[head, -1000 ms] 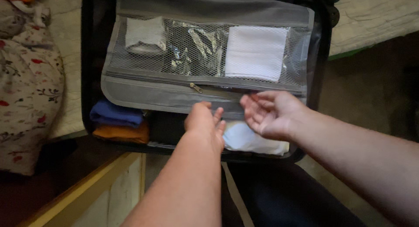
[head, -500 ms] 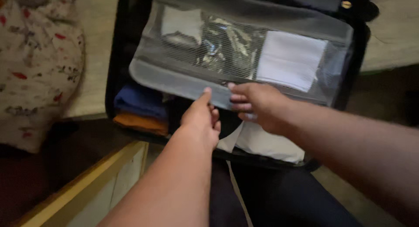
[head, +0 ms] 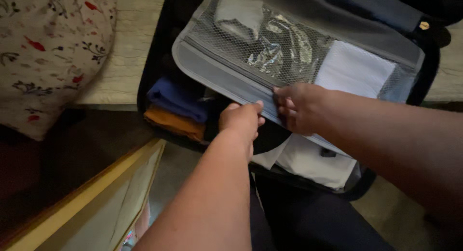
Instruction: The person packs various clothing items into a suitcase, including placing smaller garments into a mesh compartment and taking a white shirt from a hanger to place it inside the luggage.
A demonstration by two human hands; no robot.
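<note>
Over the open black suitcase (head: 159, 62), both forearms reach forward: the left hand (head: 241, 121) and right hand (head: 300, 107) pinch the lower edge of the grey mesh divider (head: 226, 75). Behind the mesh lie a crinkled clear packet (head: 279, 50) and a white rectangular packet (head: 354, 70).

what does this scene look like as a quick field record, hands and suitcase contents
left hand: pinching lower edge of grey mesh divider panel
right hand: gripping the same edge
suitcase: black, open
mesh pocket: white folded cloth, crinkled clear bag
under panel: blue garment, orange garment, white clothing
beside: floral fabric
</note>
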